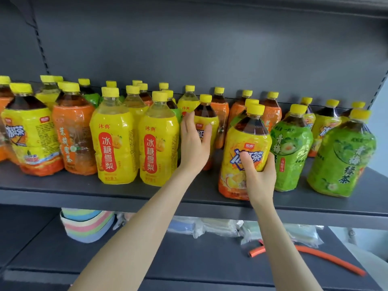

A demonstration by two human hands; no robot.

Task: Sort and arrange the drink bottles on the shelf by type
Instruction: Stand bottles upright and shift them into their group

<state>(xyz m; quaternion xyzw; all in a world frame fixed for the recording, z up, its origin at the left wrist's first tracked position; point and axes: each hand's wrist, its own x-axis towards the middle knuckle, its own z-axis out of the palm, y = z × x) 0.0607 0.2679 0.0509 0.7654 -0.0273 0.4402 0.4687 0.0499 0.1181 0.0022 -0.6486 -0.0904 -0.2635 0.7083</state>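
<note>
On the dark grey metal shelf (105,192), gripping two bottles of one kind at once. Clasping the front iced black tea bottle (245,148) low on its label with the right hand (259,175), thumb across the print, fingers curled behind. Clasping the rear iced black tea bottle (206,122), at 11 o'clock from the front one, with the left hand (194,141), thumb by the shoulder, fingers curled over the label. Both upright, long axes vertical, yellow screw caps on top. Probably bound for the matching bottle (29,133) far off at 9 o'clock, past the pear drink bottles (113,139) and the jasmine honey tea bottle (73,133), on the left hand's side. Flanked at 3 o'clock by green plum tea bottles (290,148). Clear plastic under glossy, crinkled shrink sleeves; likely slick, and soft under a hard squeeze.
</note>
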